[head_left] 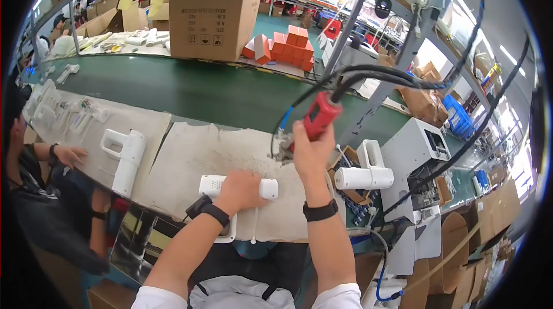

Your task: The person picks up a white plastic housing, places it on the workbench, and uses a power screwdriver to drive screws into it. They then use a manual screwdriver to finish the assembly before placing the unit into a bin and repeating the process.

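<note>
Centrally, the left hand [242,189] lies palm-down on a white plastic handheld device with a pistol-style handle [230,193], fingers curled over its barrel and pressing it flat on the grey padded work mat [196,159] at the near edge of the bench — apparently to steady it under the tool. The right hand [311,150] is wrapped tight about a red-handled powered screwdriver [319,117], fingers closed on the grip, its tip angled down just beside the device's right end; black cables and a blue hose run up from it to an overhead rail. A second white device [124,159] rests to the left, a third [366,175] to the right. Beyond the dark green conveyor belt [219,93] stands a large brown cardboard carton [214,9] with small black handling symbols low on its face — beside it, a stack of small orange boxes [282,48]. A co-worker's hand [69,154] rests at far left.
</note>
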Available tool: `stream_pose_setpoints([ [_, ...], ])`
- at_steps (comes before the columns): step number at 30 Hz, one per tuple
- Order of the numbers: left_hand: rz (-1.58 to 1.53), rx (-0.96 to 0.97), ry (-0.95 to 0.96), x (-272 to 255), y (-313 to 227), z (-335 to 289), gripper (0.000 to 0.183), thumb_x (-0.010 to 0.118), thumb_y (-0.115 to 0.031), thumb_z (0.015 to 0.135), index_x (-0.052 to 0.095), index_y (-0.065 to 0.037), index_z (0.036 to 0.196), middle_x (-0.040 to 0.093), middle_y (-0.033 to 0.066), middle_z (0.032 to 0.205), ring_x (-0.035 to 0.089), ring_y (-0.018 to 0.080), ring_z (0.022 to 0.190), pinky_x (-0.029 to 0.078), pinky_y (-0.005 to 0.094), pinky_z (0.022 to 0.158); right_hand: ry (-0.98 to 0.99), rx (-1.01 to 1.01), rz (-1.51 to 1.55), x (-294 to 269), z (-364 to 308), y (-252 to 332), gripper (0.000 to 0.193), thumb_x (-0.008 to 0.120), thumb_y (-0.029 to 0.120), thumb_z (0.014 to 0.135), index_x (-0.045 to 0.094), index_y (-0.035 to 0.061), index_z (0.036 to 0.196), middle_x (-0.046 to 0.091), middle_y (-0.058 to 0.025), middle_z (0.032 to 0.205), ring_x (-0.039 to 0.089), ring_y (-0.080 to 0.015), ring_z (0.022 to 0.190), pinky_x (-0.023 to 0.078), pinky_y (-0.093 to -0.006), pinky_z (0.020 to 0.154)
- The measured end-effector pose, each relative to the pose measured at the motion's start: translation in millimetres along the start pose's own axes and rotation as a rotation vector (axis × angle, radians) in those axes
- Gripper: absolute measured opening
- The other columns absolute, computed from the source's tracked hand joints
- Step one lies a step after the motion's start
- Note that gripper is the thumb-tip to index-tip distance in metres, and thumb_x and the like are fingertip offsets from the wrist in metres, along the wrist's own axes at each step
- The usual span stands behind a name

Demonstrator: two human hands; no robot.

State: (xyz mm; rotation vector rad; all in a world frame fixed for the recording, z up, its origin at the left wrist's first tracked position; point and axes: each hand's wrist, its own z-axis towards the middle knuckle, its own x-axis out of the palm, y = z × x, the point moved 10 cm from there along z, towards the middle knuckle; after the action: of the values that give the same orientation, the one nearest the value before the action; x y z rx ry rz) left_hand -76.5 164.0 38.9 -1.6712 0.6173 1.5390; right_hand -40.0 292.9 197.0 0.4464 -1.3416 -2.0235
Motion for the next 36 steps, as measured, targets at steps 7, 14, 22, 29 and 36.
stream_pose_setpoints([
  [7,-0.056,0.012,-0.033,-2.3,2.2,-2.1,0.062,0.073,-0.057,0.065,0.065,-0.004,0.096,0.068,0.0114,0.093,0.065,0.0281,0.089,0.049,0.0397,0.081,-0.113,-0.061,0.189,-8.2,-22.7,22.3,0.02,0.062,0.002,0.087,0.054,0.0002,0.105,0.054,-0.0025,0.06,0.051,-0.0098,0.044,0.039,-0.0229,0.042],
  [14,-0.011,-0.011,0.045,-1.1,3.0,-0.6,0.066,0.07,-0.06,0.068,0.065,-0.003,0.102,0.068,0.0113,0.098,0.063,0.0267,0.097,0.048,0.0377,0.083,-0.082,-0.101,0.167,3.0,-18.9,22.1,0.009,0.062,0.007,0.089,0.057,-0.0002,0.089,0.055,-0.0029,0.057,0.051,-0.0102,0.043,0.04,-0.0236,0.042],
  [22,0.033,-0.038,0.113,0.6,1.9,-0.1,0.069,0.065,-0.064,0.071,0.066,-0.002,0.102,0.067,0.0113,0.103,0.062,0.0252,0.101,0.046,0.0371,0.085,-0.046,-0.081,-0.014,10.2,-18.4,-20.3,0.012,0.062,0.01,0.09,0.058,0.0001,0.084,0.056,-0.0025,0.057,0.054,-0.0097,0.048,0.04,-0.0235,0.045],
  [29,-0.008,-0.04,0.088,-1.3,2.7,-4.5,0.076,0.067,-0.065,0.07,0.062,-0.001,0.112,0.066,0.0109,0.104,0.061,0.0257,0.104,0.046,0.0379,0.087,-0.108,-0.105,0.157,-2.1,-23.1,8.4,0.009,0.061,0.007,0.09,0.058,-0.0005,0.087,0.056,-0.0031,0.058,0.052,-0.0101,0.046,0.037,-0.0233,0.042],
  [36,-0.496,0.196,-0.33,-49.6,-6.7,-20.6,0.045,0.069,-0.026,0.078,0.062,-0.005,0.117,0.068,0.0112,0.108,0.062,0.0311,0.105,0.05,0.0407,0.09,-0.049,-0.108,0.221,-5.3,-34.3,52.4,0.007,0.058,0.006,0.092,0.057,0.0005,0.088,0.053,-0.003,0.054,0.048,-0.0092,0.042,0.033,-0.0227,0.039],
])
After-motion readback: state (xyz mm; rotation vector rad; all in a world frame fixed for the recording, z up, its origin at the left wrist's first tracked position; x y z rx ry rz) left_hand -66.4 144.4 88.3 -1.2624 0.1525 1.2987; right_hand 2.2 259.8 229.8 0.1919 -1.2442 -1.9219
